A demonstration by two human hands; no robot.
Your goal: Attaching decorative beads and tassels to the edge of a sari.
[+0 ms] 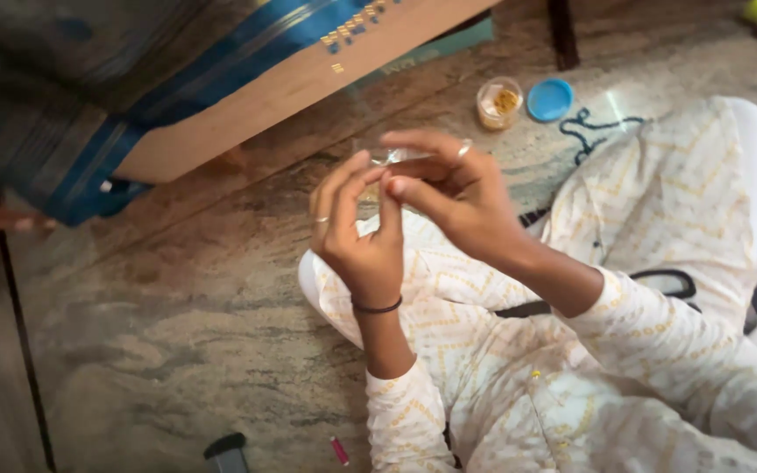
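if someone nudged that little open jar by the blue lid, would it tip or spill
The small clear jar looks squat and wide, so it would probably slide on the smooth stone floor rather than tip. Its blue lid is off, so a hard knock might scatter the yellowish contents.

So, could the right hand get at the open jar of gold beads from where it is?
Probably yes: the jar stands on bare floor just beyond the right hand, nothing between. But its fingers pinch a clear packet with the left hand.

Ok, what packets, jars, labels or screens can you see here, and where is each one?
Small clear plastic packet: pinched between left hand and right hand.
Small round clear jar: on the floor beyond the hands, open, yellow bits inside.
Round blue lid: beside the jar.
No screens visible.
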